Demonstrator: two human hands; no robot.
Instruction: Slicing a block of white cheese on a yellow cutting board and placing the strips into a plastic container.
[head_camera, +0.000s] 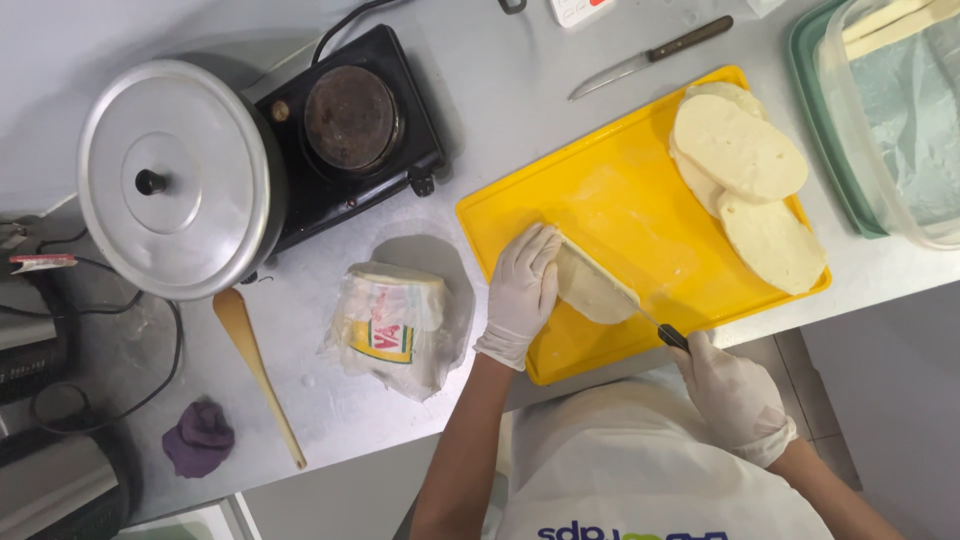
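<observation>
A pale block of white cheese (593, 288) lies on the yellow cutting board (610, 190). My left hand (522, 292), in a white glove, presses on the block's left end. My right hand (733, 393), also gloved, grips the dark handle of a knife (648, 318) whose blade lies across the block. Three cut white slices (740, 148) overlap at the board's far right corner.
A bagged white cheese piece (392, 328) sits left of the board. A lidded metal pot (172, 178) and a black hotplate (352, 120) stand at the left. A wooden spatula (258, 372), purple cloth (198, 438), second knife (650, 56) and plastic containers (890, 110) lie around.
</observation>
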